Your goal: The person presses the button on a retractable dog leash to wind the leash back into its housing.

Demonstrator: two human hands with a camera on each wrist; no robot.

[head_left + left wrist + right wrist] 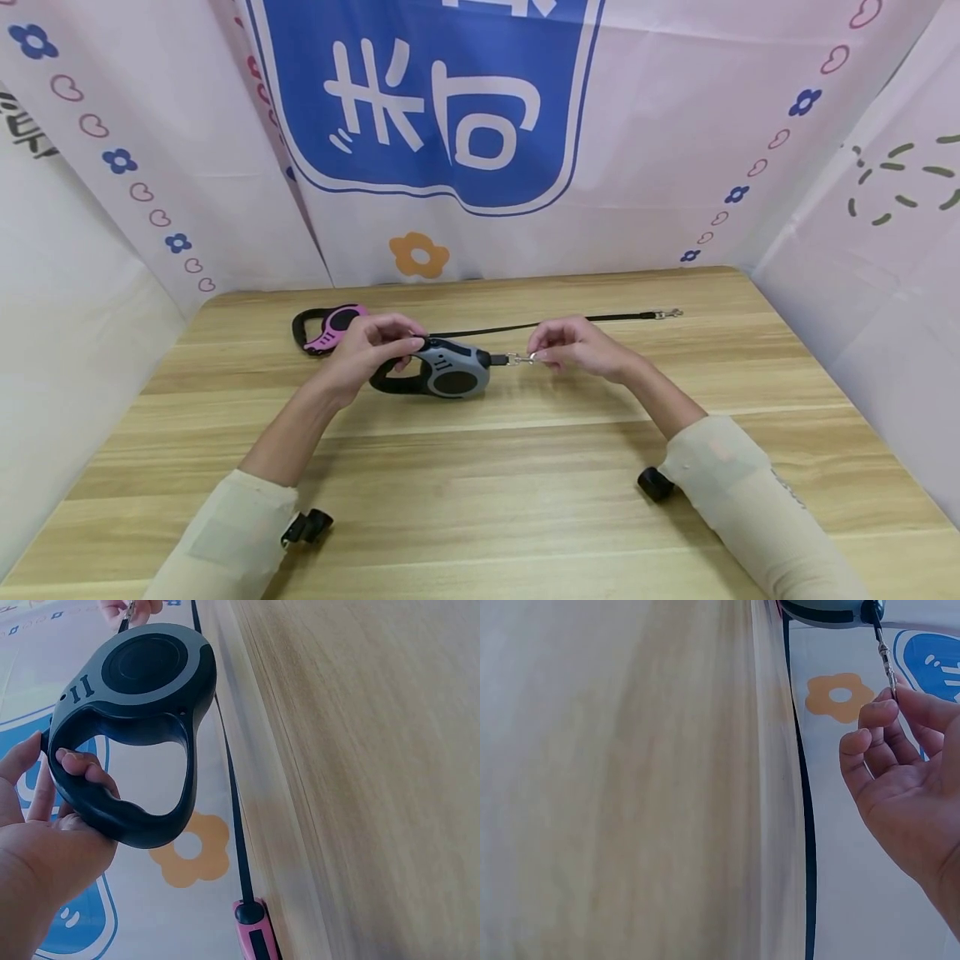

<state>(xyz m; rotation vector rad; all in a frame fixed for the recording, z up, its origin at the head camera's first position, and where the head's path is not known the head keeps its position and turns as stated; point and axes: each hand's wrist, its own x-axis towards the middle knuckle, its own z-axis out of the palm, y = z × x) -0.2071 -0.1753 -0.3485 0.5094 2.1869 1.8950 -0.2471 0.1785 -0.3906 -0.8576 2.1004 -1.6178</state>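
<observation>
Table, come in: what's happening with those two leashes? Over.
Left hand grips gray leash by its handle. Right hand pinches its metal clip. Pink leash lies behind, black strap extended. Nothing visibly blocking.

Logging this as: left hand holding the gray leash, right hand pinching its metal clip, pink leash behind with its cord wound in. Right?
The head view shows the cord of the pink leash drawn out, not wound in. The left hand does hold the gray leash, the right hand its metal clip.
</observation>
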